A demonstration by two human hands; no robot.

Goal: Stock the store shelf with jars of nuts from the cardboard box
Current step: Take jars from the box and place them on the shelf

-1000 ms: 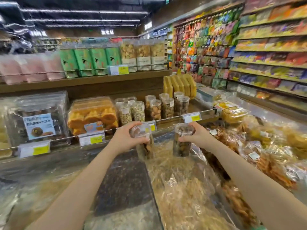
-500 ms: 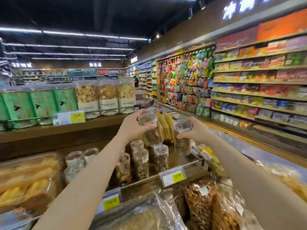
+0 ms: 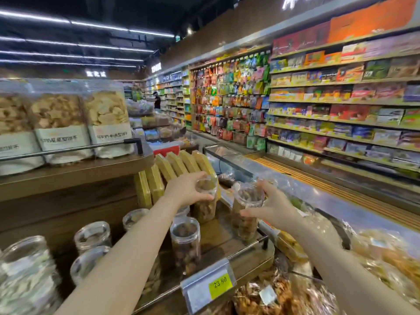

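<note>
Store aisles stretch away under strip lights, with packed snack shelves (image 3: 341,105) lining the right wall and a wooden display shelf (image 3: 218,239) in the near centre. Over that shelf, a person's left hand (image 3: 184,189) curls its fingers around the lid end of a clear jar of nuts (image 3: 205,201), which stands upright just in front of a row of slanted yellow boxes (image 3: 179,164); whether its base touches the shelf cannot be told. To the right, the right hand (image 3: 270,204) grips a second jar of nuts (image 3: 246,212) by its rim, thumb toward the camera and fingers on the far side, the jar upright near the shelf's right end. Nearer the camera, another filled jar (image 3: 186,246) stands on the shelf between the two forearms, and more clear jars (image 3: 92,237) stand to the left. At the shelf's front edge, a price tag (image 3: 209,285) with a yellow label reads 23.80. On the upper shelf at left, bags of biscuits (image 3: 106,123) sit behind a metal rail. Cellophane-wrapped snack bags (image 3: 281,296) lie at near right.
</note>
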